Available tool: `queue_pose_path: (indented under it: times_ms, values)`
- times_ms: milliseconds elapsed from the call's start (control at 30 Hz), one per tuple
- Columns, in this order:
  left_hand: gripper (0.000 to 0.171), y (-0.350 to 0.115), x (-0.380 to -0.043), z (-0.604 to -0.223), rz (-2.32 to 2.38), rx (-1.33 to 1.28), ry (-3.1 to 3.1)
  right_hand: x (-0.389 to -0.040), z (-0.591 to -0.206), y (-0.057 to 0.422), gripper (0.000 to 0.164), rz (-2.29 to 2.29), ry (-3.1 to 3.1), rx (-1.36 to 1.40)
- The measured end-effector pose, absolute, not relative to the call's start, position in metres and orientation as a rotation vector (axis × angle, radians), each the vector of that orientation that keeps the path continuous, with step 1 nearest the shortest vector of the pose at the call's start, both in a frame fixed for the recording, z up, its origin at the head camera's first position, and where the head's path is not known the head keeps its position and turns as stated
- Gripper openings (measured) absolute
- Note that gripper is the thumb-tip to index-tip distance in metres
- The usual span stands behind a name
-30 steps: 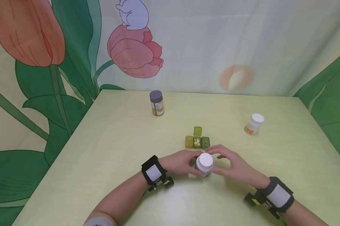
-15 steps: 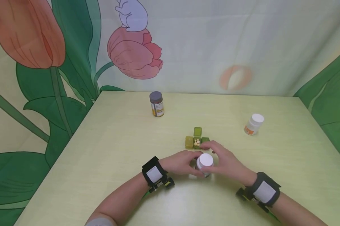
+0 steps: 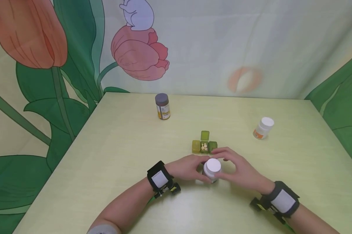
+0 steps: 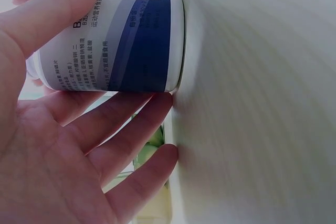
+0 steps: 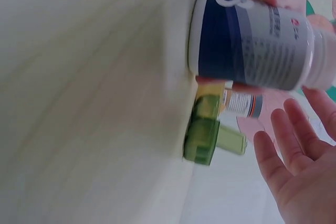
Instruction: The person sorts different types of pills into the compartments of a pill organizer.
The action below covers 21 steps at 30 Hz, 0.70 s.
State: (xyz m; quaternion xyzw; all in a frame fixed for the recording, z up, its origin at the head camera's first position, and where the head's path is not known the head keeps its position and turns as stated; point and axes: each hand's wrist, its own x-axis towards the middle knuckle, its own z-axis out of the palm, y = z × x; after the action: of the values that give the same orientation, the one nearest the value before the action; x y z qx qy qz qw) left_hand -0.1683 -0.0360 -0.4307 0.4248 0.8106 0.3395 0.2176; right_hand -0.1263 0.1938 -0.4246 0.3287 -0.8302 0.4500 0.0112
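A white pill bottle with a blue-and-white label (image 4: 131, 45) stands on the table. Its white screw cap (image 3: 214, 165) faces up. My left hand (image 3: 186, 167) grips the bottle's body from the left, thumb in front and fingers behind; its little finger (image 4: 157, 169) rests near the tabletop. From the right, my right hand (image 3: 241, 169) holds the cap's edge between thumb and index finger, the other fingers (image 5: 270, 153) spread loosely. Just behind the bottle lies a green pill organizer (image 3: 196, 146), its middle lid raised on a compartment of pale pills (image 3: 204, 147).
A dark-capped bottle with a yellow-and-white label (image 3: 163, 110) stands at the back left of the table (image 3: 129, 136). To the right is another white bottle with an orange label (image 3: 263, 128). A printed curtain (image 3: 199, 48) hangs behind the table's far edge.
My right hand moved left over the cap, covering part of the pill organizer, then came back to the right. My left hand and the bottle stayed in place.
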Motion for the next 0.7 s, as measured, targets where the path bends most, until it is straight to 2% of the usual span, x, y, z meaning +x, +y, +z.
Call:
queue_pose_path:
  times_ms: [267,533,700]
  values:
    - [0.055,-0.035,-0.168,-0.429,0.924,1.155,2.257,-0.129,-0.424,0.196,0.042,1.388,-2.569,1.022]
    - [0.044,-0.036,-0.169,-0.429,0.938,1.212,2.249,-0.135,-0.423,0.176,0.064,1.377,-2.586,1.046]
    - [0.048,-0.037,-0.169,-0.429,0.906,1.239,2.261,-0.136,-0.423,0.167,0.054,1.347,-2.556,1.09]
